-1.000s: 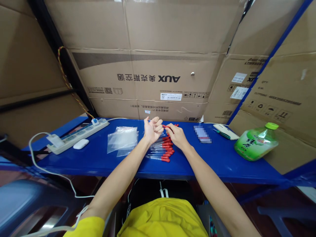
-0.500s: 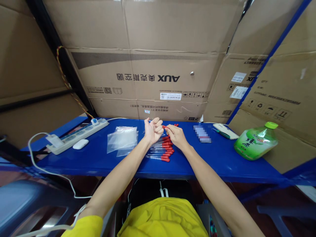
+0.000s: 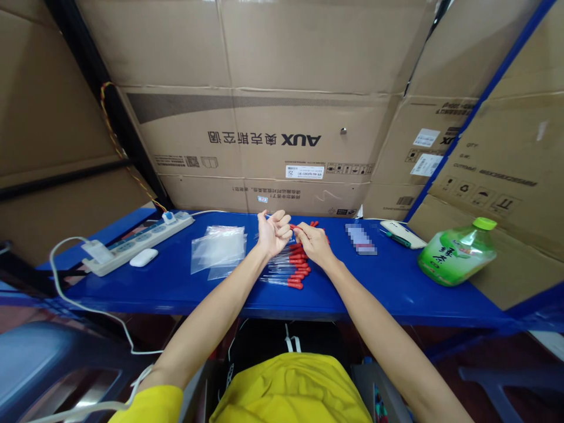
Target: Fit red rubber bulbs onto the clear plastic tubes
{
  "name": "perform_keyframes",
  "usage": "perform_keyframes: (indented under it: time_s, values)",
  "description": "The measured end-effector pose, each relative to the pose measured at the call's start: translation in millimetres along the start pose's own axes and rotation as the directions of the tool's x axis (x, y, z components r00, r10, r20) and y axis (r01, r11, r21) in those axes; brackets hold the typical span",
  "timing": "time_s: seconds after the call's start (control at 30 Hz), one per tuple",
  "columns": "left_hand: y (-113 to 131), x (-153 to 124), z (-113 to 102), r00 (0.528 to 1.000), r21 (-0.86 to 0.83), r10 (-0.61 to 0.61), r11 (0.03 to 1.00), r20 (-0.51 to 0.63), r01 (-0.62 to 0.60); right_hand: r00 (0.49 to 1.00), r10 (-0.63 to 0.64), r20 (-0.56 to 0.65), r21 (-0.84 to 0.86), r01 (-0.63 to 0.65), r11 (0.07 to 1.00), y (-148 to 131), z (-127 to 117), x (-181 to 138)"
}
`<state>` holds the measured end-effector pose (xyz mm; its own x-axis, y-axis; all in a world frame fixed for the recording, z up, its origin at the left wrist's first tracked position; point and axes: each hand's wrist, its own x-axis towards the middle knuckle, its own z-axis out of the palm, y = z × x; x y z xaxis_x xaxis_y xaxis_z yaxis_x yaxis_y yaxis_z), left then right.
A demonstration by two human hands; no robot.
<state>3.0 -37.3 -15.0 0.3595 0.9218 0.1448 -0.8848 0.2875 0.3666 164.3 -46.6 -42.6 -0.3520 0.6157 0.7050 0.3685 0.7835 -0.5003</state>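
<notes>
My left hand (image 3: 272, 232) is raised palm up above the blue shelf (image 3: 176, 282), its fingers curled around a thin clear tube. My right hand (image 3: 314, 242) sits just to its right, pinching the red-capped end of a clear tube (image 3: 294, 227) that reaches toward the left hand. Under both hands lies a row of several clear tubes with red caps (image 3: 291, 270). A small stack of clear plastic bags (image 3: 219, 248) rests to the left of the tubes.
A white power strip (image 3: 140, 239) with a cable and a white earbud case (image 3: 144, 257) lie at the left. A phone (image 3: 361, 239), a white case with a green pen (image 3: 402, 234) and a green tea bottle (image 3: 457, 254) lie at the right. Cardboard boxes (image 3: 264, 141) wall the back.
Both hands stay almost still above the tubes. The right hand has edged slightly toward the left hand with its red-capped tube.
</notes>
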Motion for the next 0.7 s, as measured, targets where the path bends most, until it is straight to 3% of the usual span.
perform_keyframes:
  time_s: [0.3, 0.7]
  values:
    - [0.8, 1.5, -3.1, 0.998, 0.003, -0.006, 1.0, 0.057, 0.005, 0.998, 0.061, 0.011, 0.104, -0.061, 0.993, -2.0, 1.3, 0.1]
    - [1.1, 1.3, -4.0, 0.999, -0.046, -0.015, 0.999, 0.041, 0.017, 0.997, 0.076, 0.022, 0.15, -0.078, 0.986, -3.3, 2.1, 0.3]
